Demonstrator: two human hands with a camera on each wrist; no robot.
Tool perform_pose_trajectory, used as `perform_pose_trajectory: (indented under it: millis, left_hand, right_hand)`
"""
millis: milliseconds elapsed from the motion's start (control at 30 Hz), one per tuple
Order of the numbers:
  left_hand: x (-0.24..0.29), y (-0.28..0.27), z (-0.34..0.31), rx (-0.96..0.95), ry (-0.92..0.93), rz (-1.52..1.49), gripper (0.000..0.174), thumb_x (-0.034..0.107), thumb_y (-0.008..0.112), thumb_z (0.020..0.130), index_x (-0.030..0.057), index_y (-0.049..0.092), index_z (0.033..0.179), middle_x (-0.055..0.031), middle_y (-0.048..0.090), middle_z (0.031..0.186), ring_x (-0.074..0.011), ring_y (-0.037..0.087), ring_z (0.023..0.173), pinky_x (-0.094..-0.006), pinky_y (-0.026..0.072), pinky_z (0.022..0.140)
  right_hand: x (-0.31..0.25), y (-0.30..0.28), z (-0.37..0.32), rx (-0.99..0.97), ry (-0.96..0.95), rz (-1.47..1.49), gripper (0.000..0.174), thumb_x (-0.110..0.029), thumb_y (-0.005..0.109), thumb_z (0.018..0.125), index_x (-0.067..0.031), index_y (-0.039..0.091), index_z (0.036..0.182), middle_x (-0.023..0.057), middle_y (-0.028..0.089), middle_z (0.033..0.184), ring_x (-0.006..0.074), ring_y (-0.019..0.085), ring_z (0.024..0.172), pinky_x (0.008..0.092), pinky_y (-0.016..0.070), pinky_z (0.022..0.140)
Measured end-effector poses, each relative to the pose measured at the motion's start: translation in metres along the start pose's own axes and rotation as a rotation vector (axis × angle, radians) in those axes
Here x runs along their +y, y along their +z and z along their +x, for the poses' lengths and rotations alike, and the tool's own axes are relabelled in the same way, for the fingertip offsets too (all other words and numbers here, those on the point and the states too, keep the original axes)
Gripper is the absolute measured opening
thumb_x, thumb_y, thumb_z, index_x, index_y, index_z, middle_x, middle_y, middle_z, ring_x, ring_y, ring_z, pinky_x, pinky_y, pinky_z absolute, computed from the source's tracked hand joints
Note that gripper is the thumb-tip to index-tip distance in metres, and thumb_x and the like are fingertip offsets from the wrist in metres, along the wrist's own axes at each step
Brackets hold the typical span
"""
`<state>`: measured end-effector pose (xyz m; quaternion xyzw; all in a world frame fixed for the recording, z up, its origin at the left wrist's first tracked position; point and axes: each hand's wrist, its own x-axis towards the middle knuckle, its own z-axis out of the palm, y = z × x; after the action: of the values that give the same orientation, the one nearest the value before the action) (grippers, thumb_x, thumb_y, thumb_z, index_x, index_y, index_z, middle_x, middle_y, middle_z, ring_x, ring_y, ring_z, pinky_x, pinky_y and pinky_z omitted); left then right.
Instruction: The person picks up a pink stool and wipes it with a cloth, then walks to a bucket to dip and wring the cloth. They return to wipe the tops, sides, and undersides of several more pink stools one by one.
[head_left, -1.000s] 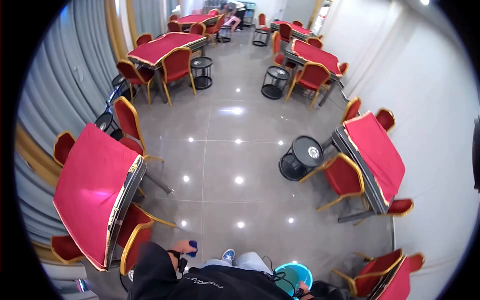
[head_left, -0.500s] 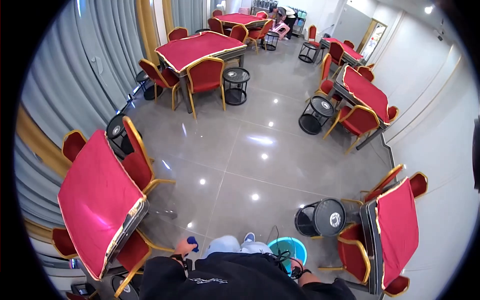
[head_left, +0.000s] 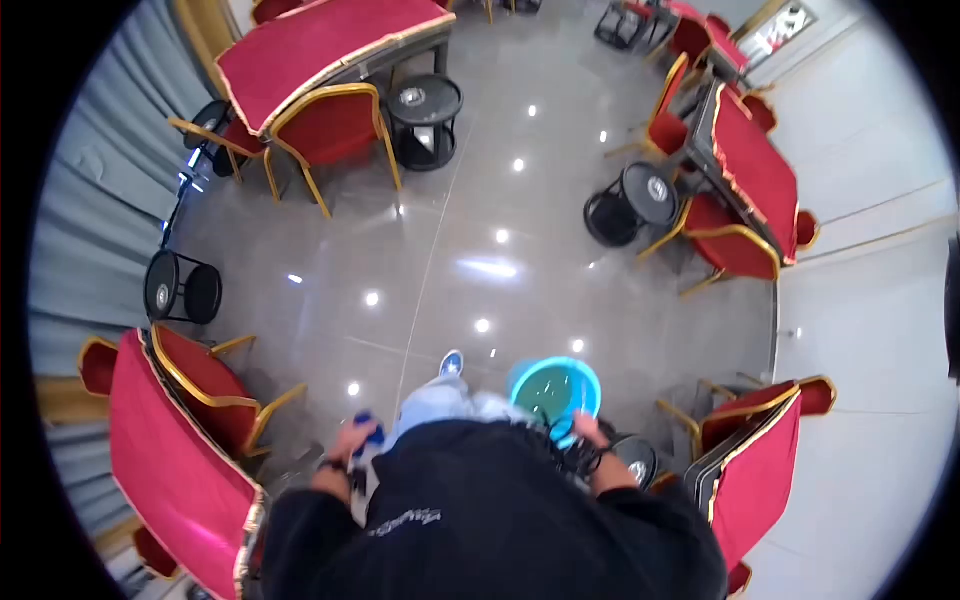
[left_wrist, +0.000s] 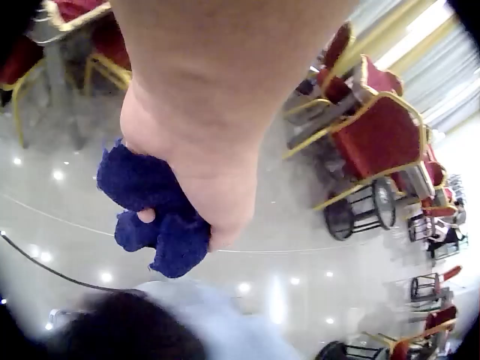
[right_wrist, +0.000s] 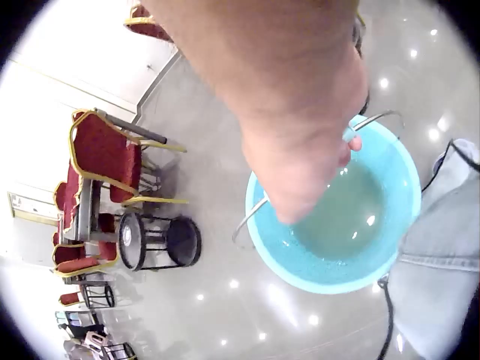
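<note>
My left hand (left_wrist: 202, 180) grips a crumpled dark blue cloth (left_wrist: 176, 244), which bulges out between the fingers. In the head view that hand (head_left: 350, 440) is beside my left thigh. My right hand (right_wrist: 307, 165) holds the wire handle (right_wrist: 251, 217) of a light blue bucket (right_wrist: 409, 187), fingers curled round its grip. Cloudy greenish water (right_wrist: 349, 217) fills part of the bucket. The bucket hangs at my right side, in front of my right leg in the head view.
Tables with red covers (head_left: 170, 470) and red chairs (head_left: 335, 130) line both sides. Round black side stands (head_left: 650, 195) stand beside them, one (head_left: 635, 460) close to the bucket. Shiny grey tile floor (head_left: 400, 270) runs between the rows. A thin black cord (left_wrist: 60, 274) crosses the left wrist view.
The view has tilted down and moved forward along the aisle, so the nearer tables slid back past me. The bucket has come further into view. Both hands keep hold of cloth and handle.
</note>
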<state>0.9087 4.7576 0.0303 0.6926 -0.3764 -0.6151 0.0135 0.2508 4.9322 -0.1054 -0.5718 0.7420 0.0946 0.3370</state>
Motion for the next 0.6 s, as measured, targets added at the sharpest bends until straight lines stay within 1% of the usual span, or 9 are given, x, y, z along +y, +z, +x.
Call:
perform_pose_trajectory:
  millis: [100,133,167,233,300,400,433,467,600]
  left_hand:
    - [0.148,-0.01,0.137,0.065,0.276,-0.063,0.036,0.035,0.074,0.089,0.0028,0.072,0.105,-0.0049,0.072,0.085,-0.0159,0.067,0.075,-0.0344,0.0531,0.068]
    - [0.215,-0.015,0.168,0.054,0.169,-0.102,0.035,0.026,0.074,0.092,0.0034,0.069,0.119,-0.006,0.074,0.102,-0.0171,0.07,0.09,-0.0346,0.0562,0.081]
    - [0.285,-0.015,0.187,0.062,0.339,-0.111,0.039,0.034,0.076,0.089,0.0015,0.069,0.111,-0.0056,0.071,0.083,-0.014,0.061,0.058,-0.0323,0.0508,0.056]
    - [0.423,-0.011,0.207,0.162,0.361,-0.078,0.042,0.033,0.078,0.088,0.0011,0.067,0.114,-0.0057,0.071,0.084,-0.0129,0.062,0.061,-0.0311,0.0512,0.057]
    - [0.515,-0.012,0.259,0.149,0.515,-0.079,0.045,0.032,0.08,0.089,0.0,0.065,0.118,-0.0085,0.074,0.102,-0.0152,0.069,0.087,-0.0329,0.0558,0.077]
    - [0.603,-0.027,0.346,0.13,0.632,0.1,0.063,0.039,0.084,0.084,0.0008,0.063,0.129,-0.0139,0.074,0.113,-0.0219,0.07,0.107,-0.0369,0.053,0.097]
    - [0.634,-0.038,0.355,0.124,0.531,0.148,0.064,0.038,0.085,0.082,0.002,0.063,0.13,-0.0149,0.074,0.112,-0.0236,0.071,0.106,-0.0374,0.0534,0.096]
    - [0.66,-0.045,0.362,0.143,0.404,0.131,0.06,0.034,0.085,0.081,0.0021,0.064,0.128,-0.0143,0.074,0.111,-0.0241,0.071,0.106,-0.0382,0.0539,0.095]
    - [0.737,-0.079,0.414,0.129,0.293,0.321,0.043,0.036,0.081,0.084,0.0037,0.073,0.111,-0.0127,0.076,0.096,-0.0252,0.072,0.093,-0.0388,0.055,0.087]
  right_hand:
    - [-0.033,-0.105,0.055,-0.091,0.25,0.133,0.031,-0.036,0.056,0.096,-0.0056,0.061,0.103,0.0177,0.071,0.079,0.0332,0.072,0.078,0.0474,0.0554,0.067]
    - [-0.028,-0.11,0.083,-0.049,0.534,0.587,0.032,-0.037,0.055,0.096,-0.005,0.062,0.099,0.0176,0.07,0.077,0.0332,0.072,0.077,0.0472,0.0553,0.067]
    - [-0.017,-0.111,0.118,0.007,0.805,1.043,0.034,-0.038,0.055,0.097,-0.0044,0.062,0.095,0.0175,0.07,0.075,0.0332,0.072,0.076,0.047,0.0551,0.067]
    - [0.01,-0.117,0.169,0.063,0.362,0.414,0.064,-0.054,0.038,0.102,-0.0022,0.066,0.078,0.0142,0.069,0.069,0.0318,0.071,0.071,0.048,0.055,0.069]
    - [0.069,-0.098,0.251,-0.17,0.345,0.963,0.071,-0.056,0.035,0.104,-0.0042,0.073,0.073,0.0176,0.072,0.074,0.034,0.072,0.073,0.0494,0.0558,0.07]
    - [0.077,-0.154,0.35,-0.211,0.21,0.569,0.041,-0.05,0.045,0.102,-0.0164,0.067,0.111,0.019,0.072,0.094,0.0387,0.07,0.081,0.0537,0.0534,0.071]
    - [0.047,-0.193,0.37,0.031,0.407,0.462,0.035,-0.043,0.048,0.102,-0.0147,0.064,0.113,0.02,0.067,0.085,0.0409,0.068,0.081,0.0545,0.052,0.069]
    - [0.063,-0.181,0.392,0.26,0.166,0.554,0.039,-0.045,0.051,0.1,-0.0138,0.063,0.12,0.0201,0.071,0.089,0.0409,0.07,0.087,0.0523,0.0541,0.072]
    - [-0.004,-0.395,0.464,0.032,0.676,0.785,0.057,-0.05,0.055,0.092,0.0012,0.07,0.113,0.0293,0.07,0.107,0.0402,0.07,0.098,0.0496,0.0521,0.084]
